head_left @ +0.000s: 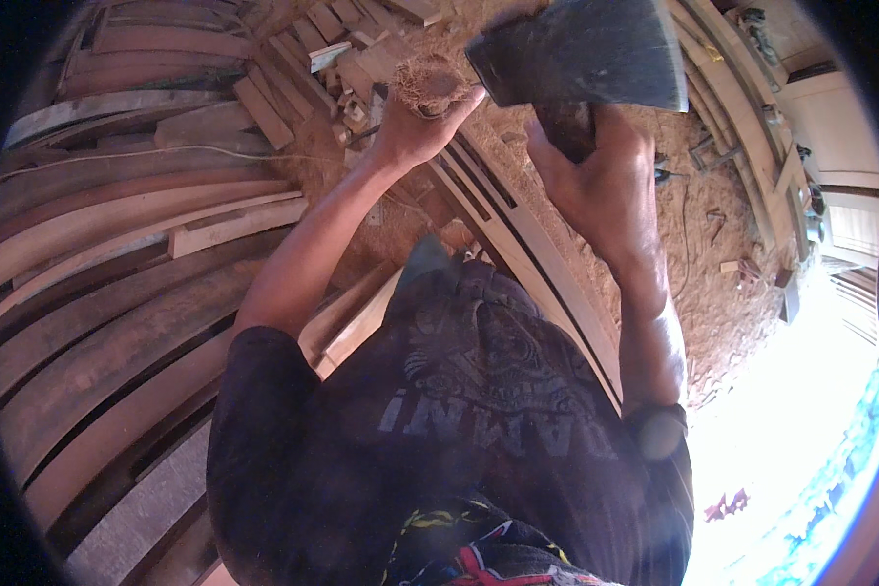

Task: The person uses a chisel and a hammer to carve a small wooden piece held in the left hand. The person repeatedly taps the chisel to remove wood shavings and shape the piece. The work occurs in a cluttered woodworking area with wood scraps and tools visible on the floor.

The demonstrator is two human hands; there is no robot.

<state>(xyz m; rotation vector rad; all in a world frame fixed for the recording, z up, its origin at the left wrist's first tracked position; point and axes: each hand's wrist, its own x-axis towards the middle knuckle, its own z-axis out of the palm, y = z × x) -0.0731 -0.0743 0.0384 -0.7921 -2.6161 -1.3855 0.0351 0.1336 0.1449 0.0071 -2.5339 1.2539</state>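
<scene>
My right hand (610, 186) is closed round the handle of an axe (591, 54), close below its broad dark metal head. The pale cutting edge faces right. My left hand (412, 135) is wrapped round a round brown wooden piece with a frayed, fibrous end (430, 86), which points up toward me. The axe head's left corner is near that frayed end in the view, but I cannot tell how far apart they are. The length of the wooden piece below my left hand is hidden.
Long wooden boards (117, 322) are stacked along the left. Offcuts (347, 68) lie at the far middle on sawdust-covered ground (703, 244). Slotted timber (518, 244) runs between my arms. Curved-looking planks (742, 127) and tools line the right. A thin cord (195, 148) crosses the boards.
</scene>
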